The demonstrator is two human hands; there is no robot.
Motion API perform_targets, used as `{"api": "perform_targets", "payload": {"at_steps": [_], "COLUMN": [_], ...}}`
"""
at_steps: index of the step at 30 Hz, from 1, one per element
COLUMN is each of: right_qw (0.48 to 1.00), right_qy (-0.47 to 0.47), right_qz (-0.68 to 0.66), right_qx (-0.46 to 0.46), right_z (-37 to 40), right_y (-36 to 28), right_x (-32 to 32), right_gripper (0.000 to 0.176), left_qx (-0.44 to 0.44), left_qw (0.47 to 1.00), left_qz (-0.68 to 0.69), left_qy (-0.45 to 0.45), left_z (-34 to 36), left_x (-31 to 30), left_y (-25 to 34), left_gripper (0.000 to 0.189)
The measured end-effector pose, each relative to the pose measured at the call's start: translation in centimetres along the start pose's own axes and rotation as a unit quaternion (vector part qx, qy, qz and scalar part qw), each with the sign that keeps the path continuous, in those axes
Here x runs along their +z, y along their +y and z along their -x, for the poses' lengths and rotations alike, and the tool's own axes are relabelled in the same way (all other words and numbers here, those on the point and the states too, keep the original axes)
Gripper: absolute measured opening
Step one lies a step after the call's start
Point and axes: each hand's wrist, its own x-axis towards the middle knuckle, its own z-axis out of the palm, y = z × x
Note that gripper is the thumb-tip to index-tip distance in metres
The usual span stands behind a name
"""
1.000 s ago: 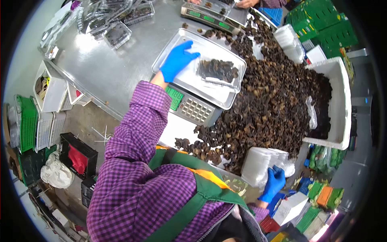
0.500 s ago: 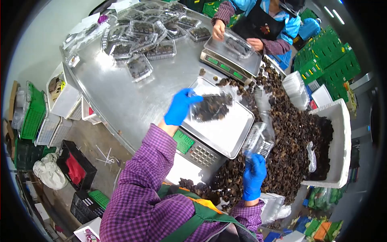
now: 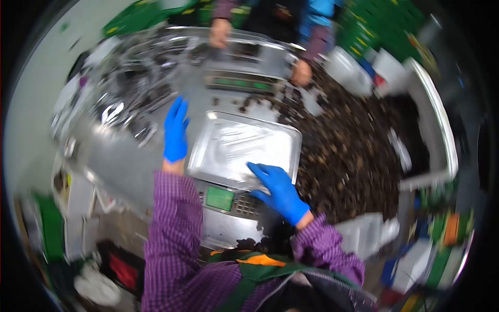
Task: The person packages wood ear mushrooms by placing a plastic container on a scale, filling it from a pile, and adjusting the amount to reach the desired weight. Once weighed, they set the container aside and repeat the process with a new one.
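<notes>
Seemingly filled boxes [image 3: 145,83] crowded the worktop [image 3: 122,161], a dark heap [image 3: 343,151] lay unpacked; left hand [image 3: 175,132] released, right hand [image 3: 278,190] (blurred) I couldn't tell.

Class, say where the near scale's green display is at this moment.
In the head view, the green display is below and slightly left of centre, just below the metal tray and directly left of the keypad.
</notes>
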Motion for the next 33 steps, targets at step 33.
{"api": "perform_targets", "payload": {"at_steps": [33], "right_qw": [0.848], "right_qy": [0.140], "right_qz": [-0.097], "right_qx": [0.502], "right_z": [11.7], "right_y": [35.6], "right_x": [-4.9], "right_gripper": [0.078], "left_qx": [-0.027], "left_qw": [0.965], "left_qz": [-0.239], "left_qy": [-0.101], "left_z": [10.6], "left_x": [7.4], "left_y": [-5.7], "left_gripper": [0.058]}}
